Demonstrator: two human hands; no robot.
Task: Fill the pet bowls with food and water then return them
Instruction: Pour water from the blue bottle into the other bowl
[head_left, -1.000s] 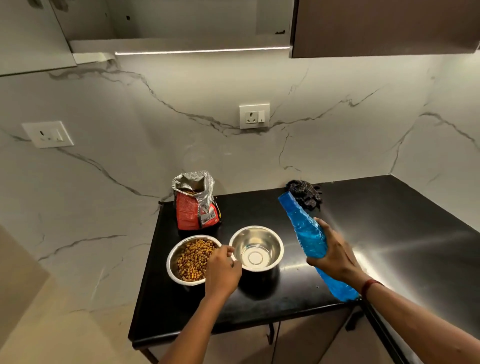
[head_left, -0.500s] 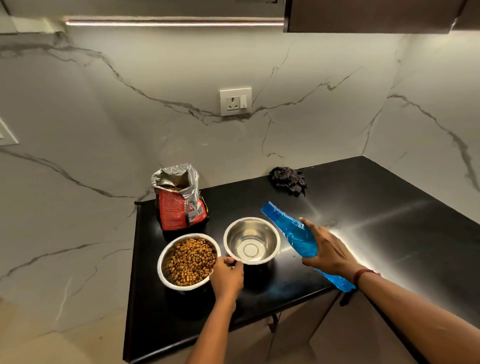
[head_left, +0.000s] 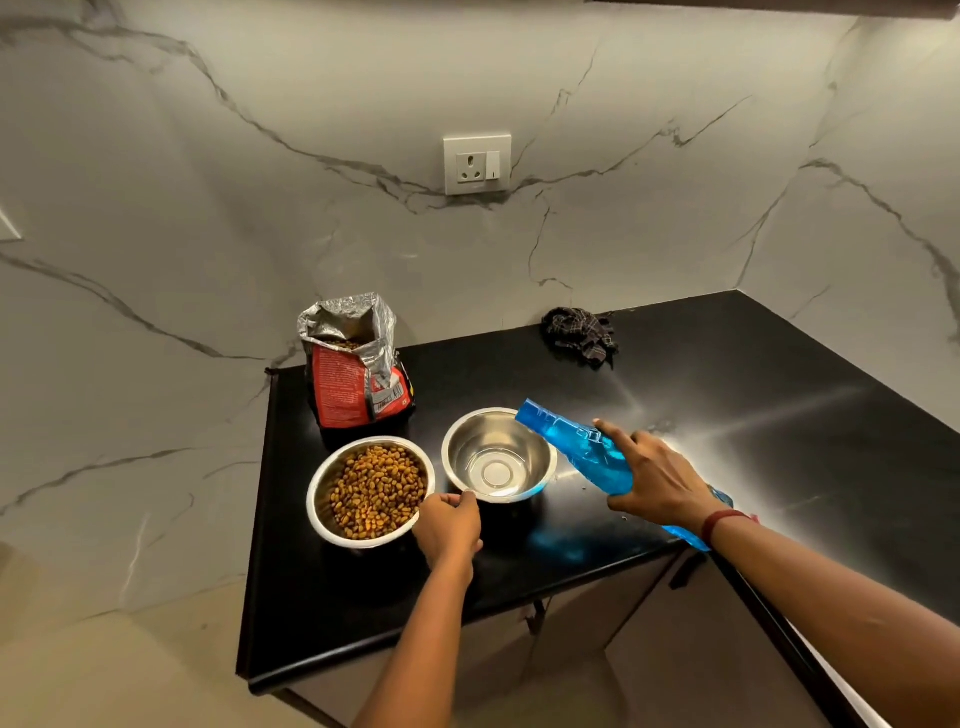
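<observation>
black counter (head_left: 727, 415); marble wall (head_left: 208, 208)

I've got the food bowl (head_left: 318, 493) left of the second bowl (head_left: 467, 447) on the counter (head_left: 727, 415), bag (head_left: 358, 374) behind, cloth (head_left: 579, 338) back right.

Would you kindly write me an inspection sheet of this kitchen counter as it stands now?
Surface: glossy black countertop, glare at right.
Job's things: round steel bowl of brown kibble; empty-looking round steel bowl beside it; tilted blue plastic bottle, mouth over its rim; open red-and-silver food bag behind.
Clutter: crumpled dark checked cloth by wall.
Hands: left hand grips empty-looking bowl's near rim; right hand holds bottle.
Cables: nothing seen.
Surroundings: marble wall, white socket.
</observation>
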